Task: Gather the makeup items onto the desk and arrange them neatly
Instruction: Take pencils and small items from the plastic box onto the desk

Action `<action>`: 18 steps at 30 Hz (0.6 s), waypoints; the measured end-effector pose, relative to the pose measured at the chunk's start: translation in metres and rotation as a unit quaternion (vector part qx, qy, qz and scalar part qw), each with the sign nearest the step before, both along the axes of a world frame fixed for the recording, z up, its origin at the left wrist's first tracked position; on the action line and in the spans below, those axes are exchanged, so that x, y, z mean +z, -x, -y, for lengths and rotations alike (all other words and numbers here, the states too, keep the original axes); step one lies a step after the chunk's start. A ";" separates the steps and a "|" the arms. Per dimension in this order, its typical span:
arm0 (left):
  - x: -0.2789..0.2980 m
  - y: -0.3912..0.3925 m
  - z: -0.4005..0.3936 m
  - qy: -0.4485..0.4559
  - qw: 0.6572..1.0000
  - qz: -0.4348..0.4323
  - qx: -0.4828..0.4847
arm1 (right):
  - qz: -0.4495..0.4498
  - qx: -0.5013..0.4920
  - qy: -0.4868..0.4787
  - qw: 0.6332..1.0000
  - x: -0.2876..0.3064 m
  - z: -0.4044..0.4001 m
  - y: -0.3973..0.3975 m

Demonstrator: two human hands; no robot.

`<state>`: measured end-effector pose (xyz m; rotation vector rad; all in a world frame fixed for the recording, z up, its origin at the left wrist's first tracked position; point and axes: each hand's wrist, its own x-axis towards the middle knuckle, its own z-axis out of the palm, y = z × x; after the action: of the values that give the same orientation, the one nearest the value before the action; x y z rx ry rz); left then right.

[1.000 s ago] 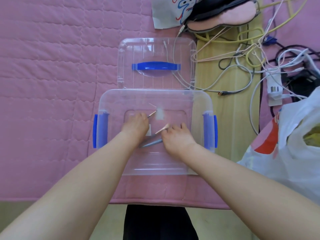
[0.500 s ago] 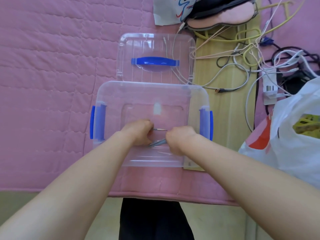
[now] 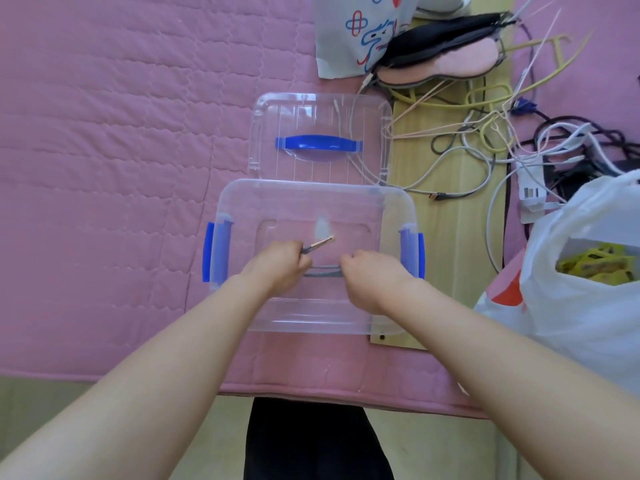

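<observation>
A clear plastic storage box (image 3: 391,206) with blue side latches sits open on the pink quilt. Both my hands reach inside it. My left hand (image 3: 277,265) grips a thin makeup brush (image 3: 320,243) whose pale tip points up and to the right. My right hand (image 3: 369,271) is curled around the right end of a grey slim item (image 3: 323,271) that lies across the box floor between the two hands. What that grey item is cannot be told.
The box's clear lid (image 3: 287,112) with a blue handle lies just behind it. A wooden board (image 3: 446,258) to the right carries tangled cables (image 3: 485,133). A white plastic bag (image 3: 588,306) fills the right side. A sleep mask (image 3: 440,64) and a printed bag (image 3: 353,32) lie at the back.
My left hand has raised the brush so that its tip shows pointing up-right. My right hand has closed on the grey item, which now lies level between the hands.
</observation>
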<state>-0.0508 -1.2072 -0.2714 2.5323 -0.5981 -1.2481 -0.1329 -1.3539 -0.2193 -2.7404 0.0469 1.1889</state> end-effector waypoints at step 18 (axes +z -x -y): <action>0.255 0.072 -0.053 0.327 0.771 -0.126 0.532 | 0.125 -0.351 -0.303 0.877 0.217 -0.026 0.043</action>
<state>-0.1231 -1.1539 -0.0166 1.5633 0.4132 -0.6966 -0.1764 -1.3283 -0.0020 -2.0035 0.4985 0.5145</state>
